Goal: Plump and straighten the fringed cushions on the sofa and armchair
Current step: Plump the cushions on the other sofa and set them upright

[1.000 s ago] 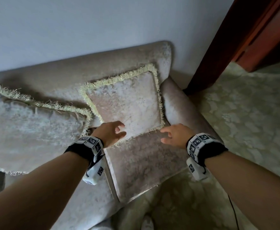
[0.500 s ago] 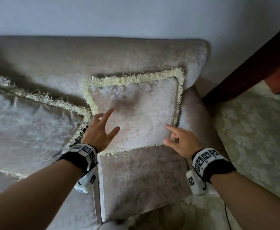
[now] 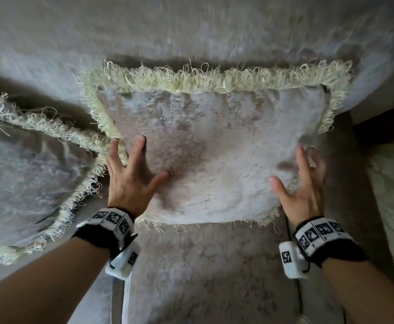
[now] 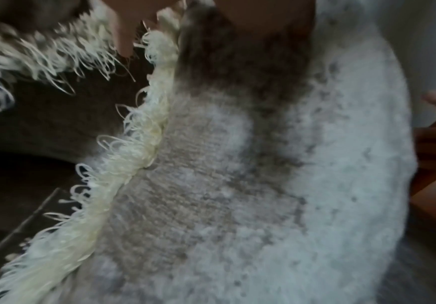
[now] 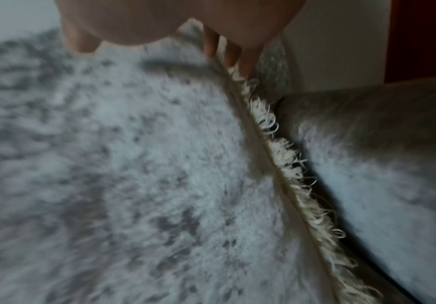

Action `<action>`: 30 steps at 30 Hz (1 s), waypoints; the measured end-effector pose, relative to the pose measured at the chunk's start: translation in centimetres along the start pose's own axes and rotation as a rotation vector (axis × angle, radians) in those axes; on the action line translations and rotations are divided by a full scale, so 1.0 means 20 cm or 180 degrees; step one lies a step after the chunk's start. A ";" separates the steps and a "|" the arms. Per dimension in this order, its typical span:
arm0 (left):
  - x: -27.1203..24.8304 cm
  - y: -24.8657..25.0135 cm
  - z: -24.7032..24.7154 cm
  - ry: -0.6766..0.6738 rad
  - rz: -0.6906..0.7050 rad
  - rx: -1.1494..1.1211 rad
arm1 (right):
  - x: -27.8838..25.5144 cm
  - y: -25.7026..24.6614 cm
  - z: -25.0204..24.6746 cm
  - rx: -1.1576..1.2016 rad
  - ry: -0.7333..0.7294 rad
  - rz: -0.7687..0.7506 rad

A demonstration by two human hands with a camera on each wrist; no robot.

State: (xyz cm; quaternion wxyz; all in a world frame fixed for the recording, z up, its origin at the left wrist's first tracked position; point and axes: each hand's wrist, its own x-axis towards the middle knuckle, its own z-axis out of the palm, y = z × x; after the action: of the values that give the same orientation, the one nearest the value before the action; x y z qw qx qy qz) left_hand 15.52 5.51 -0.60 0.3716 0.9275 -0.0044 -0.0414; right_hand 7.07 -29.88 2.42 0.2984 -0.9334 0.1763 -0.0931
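Right hand fingers at cushion fringe, sofa arm beside

Square pale-grey plush cushion with cream looped fringe, centre frame, propped against the sofa back, bottom edge on the seat. Second fringed cushion at left, tilted, its fringe just beside the first's left edge.

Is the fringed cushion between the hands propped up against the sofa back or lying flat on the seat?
Propped up. The fringed cushion leans against the sofa back, its bottom fringe on the seat; left hand and right hand flank it.
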 end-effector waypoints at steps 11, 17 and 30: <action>0.12 -0.12 0.34 0.0754 0.0708 -0.0562 | 0.27 0.27 0.32 0.0606 0.0244 -0.0142; 0.04 -0.06 0.34 0.0896 0.0638 -0.0864 | 0.27 0.28 0.30 0.0882 0.0455 -0.0837; -0.29 0.13 0.36 0.1607 -0.0312 -0.1730 | 0.57 -0.34 -0.27 0.0132 -0.0117 -0.2211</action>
State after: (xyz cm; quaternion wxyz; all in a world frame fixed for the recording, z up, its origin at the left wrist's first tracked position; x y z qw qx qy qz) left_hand 9.23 -1.05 -3.56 0.5911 0.7751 0.1429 0.1713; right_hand 17.91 -32.01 11.57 0.2708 -0.9329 -0.1593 -0.1758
